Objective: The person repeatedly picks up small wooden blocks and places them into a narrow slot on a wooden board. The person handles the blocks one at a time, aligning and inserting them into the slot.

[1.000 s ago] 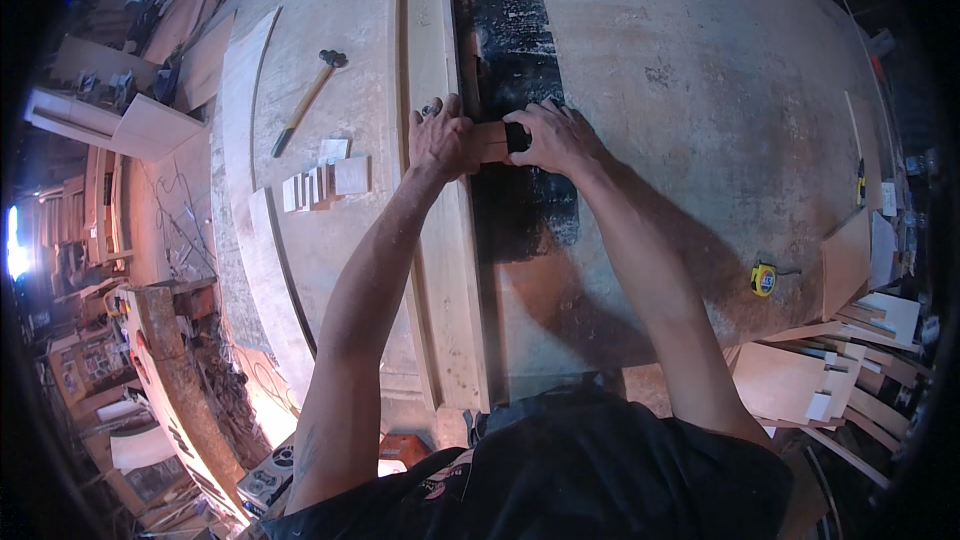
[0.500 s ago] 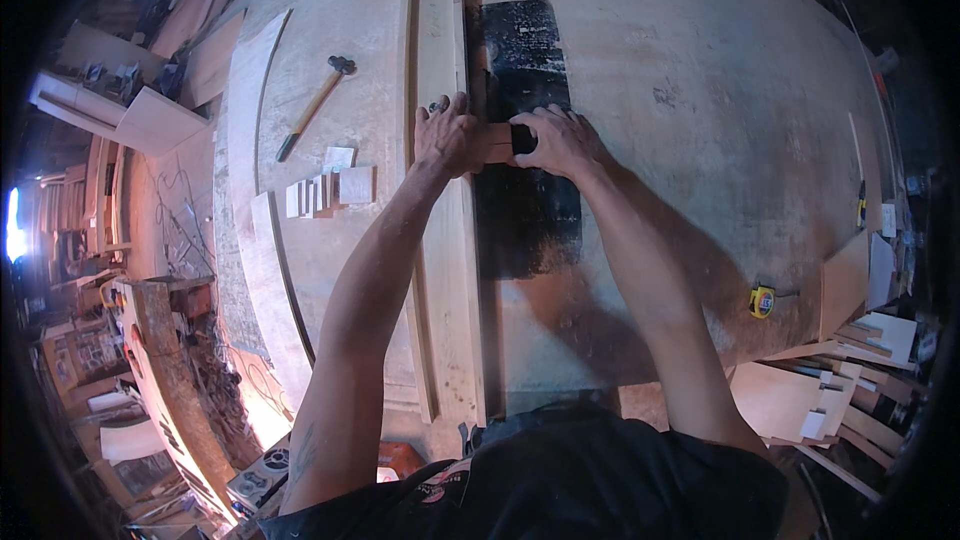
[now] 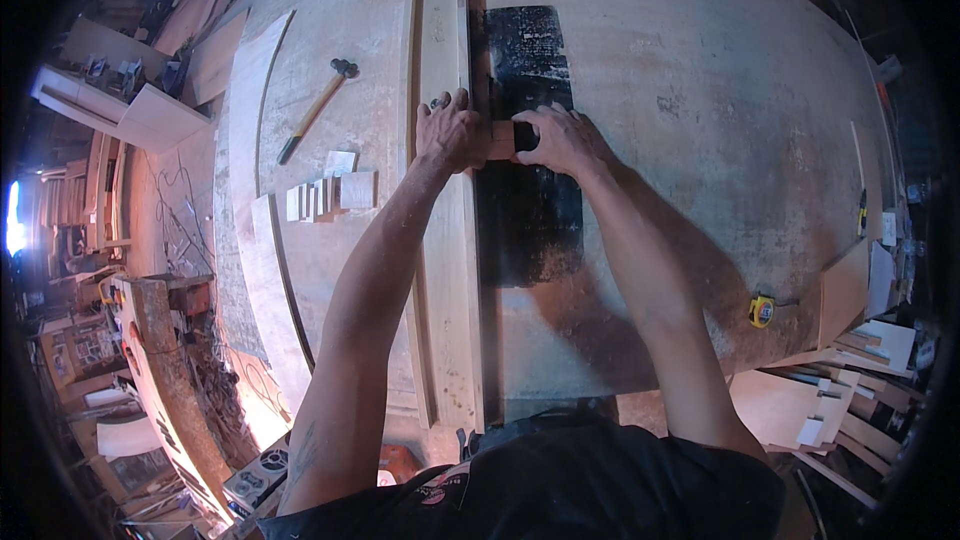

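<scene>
A long pale wooden board (image 3: 440, 270) with raised side strips runs away from me across the worktable (image 3: 660, 210). Against its right edge sits a small wooden block (image 3: 502, 140), above a black painted patch (image 3: 530, 225). My left hand (image 3: 452, 135) lies over the board's right edge, its fingers bent and gripping there at the block's left end. My right hand (image 3: 562, 140) is curled, thumb and fingers closed on the block's right end. The undersides of the fingers are hidden.
Left of the board lie a hammer (image 3: 318, 110) and several small wood blocks (image 3: 318, 198). Long curved strips (image 3: 283, 270) line the table's left side. A yellow tape measure (image 3: 762, 311) rests at the right. Wood offcuts (image 3: 800, 400) are stacked beyond the near right corner.
Both hands keep their hold at the block, with barely any shift of the fingers. The whole view has moved very slightly.
</scene>
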The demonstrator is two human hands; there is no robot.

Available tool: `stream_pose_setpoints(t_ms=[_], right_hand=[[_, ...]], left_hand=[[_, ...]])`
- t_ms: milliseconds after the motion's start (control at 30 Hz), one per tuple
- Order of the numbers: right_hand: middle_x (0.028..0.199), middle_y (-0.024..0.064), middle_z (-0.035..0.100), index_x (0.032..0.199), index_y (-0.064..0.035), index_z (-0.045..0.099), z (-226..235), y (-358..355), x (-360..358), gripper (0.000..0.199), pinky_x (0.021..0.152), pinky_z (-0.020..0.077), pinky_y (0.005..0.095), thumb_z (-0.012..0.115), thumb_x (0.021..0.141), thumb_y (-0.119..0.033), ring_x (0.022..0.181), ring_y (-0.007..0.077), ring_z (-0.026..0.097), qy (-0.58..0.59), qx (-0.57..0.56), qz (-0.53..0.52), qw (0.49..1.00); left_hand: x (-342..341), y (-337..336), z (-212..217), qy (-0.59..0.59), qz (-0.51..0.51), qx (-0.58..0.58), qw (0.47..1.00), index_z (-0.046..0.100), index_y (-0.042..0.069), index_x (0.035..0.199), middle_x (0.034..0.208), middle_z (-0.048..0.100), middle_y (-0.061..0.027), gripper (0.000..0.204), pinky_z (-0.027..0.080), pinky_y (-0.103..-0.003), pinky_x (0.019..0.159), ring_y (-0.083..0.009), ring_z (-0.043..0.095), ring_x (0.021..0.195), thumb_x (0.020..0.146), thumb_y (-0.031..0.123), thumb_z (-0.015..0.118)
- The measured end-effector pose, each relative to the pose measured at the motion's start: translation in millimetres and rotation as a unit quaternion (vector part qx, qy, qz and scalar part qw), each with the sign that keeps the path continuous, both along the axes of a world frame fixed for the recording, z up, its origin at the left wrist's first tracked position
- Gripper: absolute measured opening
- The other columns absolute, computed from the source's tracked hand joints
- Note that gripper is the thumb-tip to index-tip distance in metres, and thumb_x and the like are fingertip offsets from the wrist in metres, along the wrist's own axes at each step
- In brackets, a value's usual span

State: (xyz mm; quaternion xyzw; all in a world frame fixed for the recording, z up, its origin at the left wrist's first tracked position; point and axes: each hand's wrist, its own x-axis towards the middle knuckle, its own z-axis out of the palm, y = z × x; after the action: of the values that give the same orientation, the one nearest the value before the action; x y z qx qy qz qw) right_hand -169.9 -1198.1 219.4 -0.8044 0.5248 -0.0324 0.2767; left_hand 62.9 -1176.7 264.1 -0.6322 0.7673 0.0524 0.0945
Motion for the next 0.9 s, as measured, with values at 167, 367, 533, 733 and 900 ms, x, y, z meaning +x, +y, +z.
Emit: stream_pose_setpoints(t_ms=[167,367,533,733,900], right_hand=[[0.161,0.0089,0.068,0.160,-0.0257,0.067,7.4,2.5,-2.0,0.078,0.130,0.0443,0.0545,0.091,0.089,-0.049,0.153,0.0327,0.059,0.006,-0.005,-0.003,1.000],[0.158,0.0098,0.069,0.160,-0.0256,0.067,12.2,44.5,-5.5,0.080,0.129,0.0462,0.0538,0.092,0.088,-0.049,0.153,0.0329,0.059,0.028,-0.008,0.009,1.000],[0.143,0.0057,0.077,0.151,-0.0180,0.068,33.3,149.8,-20.1,0.070,0.115,0.0570,0.0503,0.093,0.091,-0.043,0.135,0.0331,0.070,-0.055,0.052,-0.005,0.997],[0.134,0.0178,0.078,0.147,-0.0046,0.052,25.0,275.2,-4.5,0.072,0.109,0.0604,0.0406,0.096,0.094,-0.028,0.120,0.0244,0.077,-0.447,0.178,-0.131,0.867],[0.124,0.0168,0.078,0.144,-0.0021,0.051,21.9,325.8,13.4,0.064,0.100,0.0616,0.0357,0.092,0.100,-0.025,0.116,0.0193,0.075,-0.541,0.131,-0.141,0.819]], left_hand=[[2.5,-2.4,-7.2,0.013,-0.003,0.002,1.000,0.087,0.023,0.113,0.136,0.062,-0.0063,0.045,0.051,-0.051,0.106,-0.0314,0.059,0.136,0.069,0.027,0.095],[5.4,37.5,-21.7,0.021,-0.008,0.013,1.000,0.084,0.019,0.120,0.142,0.057,-0.0050,0.062,0.049,-0.051,0.107,-0.0268,0.056,0.140,0.063,0.033,0.100],[3.1,146.9,-16.7,0.098,-0.044,-0.022,0.994,0.075,0.013,0.122,0.146,0.058,-0.0085,0.061,0.048,-0.052,0.105,-0.0291,0.061,0.138,0.067,0.030,0.095],[6.2,252.4,6.5,0.256,-0.057,-0.138,0.955,0.069,0.017,0.130,0.136,0.072,-0.0026,0.065,0.045,-0.051,0.100,-0.0265,0.072,0.124,0.072,0.027,0.095],[12.4,300.3,24.8,0.247,-0.053,-0.199,0.947,0.067,0.021,0.128,0.131,0.073,0.0034,0.067,0.043,-0.047,0.097,-0.0216,0.073,0.120,0.069,0.026,0.097]])
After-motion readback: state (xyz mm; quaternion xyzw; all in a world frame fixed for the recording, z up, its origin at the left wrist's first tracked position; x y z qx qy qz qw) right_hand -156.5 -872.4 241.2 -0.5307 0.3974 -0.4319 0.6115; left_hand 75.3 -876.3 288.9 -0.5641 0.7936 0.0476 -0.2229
